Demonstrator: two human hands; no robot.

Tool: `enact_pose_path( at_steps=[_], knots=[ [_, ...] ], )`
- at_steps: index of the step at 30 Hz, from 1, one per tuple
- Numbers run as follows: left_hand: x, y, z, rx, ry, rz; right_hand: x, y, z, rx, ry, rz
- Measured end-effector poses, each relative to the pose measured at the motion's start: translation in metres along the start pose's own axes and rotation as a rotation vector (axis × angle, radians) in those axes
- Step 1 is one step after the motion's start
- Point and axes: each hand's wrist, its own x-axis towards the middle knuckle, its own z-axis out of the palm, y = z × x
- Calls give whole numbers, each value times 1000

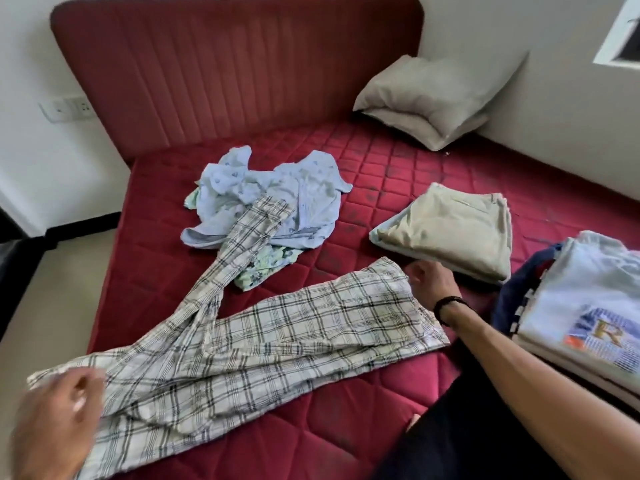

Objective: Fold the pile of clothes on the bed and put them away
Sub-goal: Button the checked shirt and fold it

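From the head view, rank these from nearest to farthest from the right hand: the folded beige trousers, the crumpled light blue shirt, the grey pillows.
1. Folded beige trousers: just beyond the right hand, slightly right.
2. Crumpled light blue shirt: mid-bed, up and left.
3. Grey pillows: far corner by the headboard.

A wide bed with a dark red quilted mattress fills most of the view, backed by a padded red headboard with vertical channels. Two grey-beige pillows are stacked in the far right corner against the plain white walls. A white socket plate sits on the left wall, above pale floor with dark skirting. A white-framed window shows at upper right; daylight is soft.
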Motion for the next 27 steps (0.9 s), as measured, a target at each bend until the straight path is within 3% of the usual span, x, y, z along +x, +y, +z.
enact_pose_path(
  at_steps=[3,6,8,11,14,18,22,25,27],
  knots=[
    [-20,160,35,63,-205,176,22,-8,10,125,-32,-73],
    [-21,244,106,-20,-372,287,47,-9,21,102,-127,-138],
    [-13,282,155,-68,-403,378,67,-5,32,69,-229,-214],
    [16,316,215,-59,-453,454,89,5,50,-85,-369,-301],
    [49,339,252,31,-661,311,99,4,44,-229,-432,-343],
    [74,359,275,-1,-848,268,115,15,31,-27,-423,-250],
    [91,367,295,-215,-1031,234,108,25,32,184,-328,-115],
    [98,368,312,-151,-960,233,108,23,45,122,-174,-23],
    [96,362,322,1,-731,287,107,22,57,-12,-109,35]
  ],
)
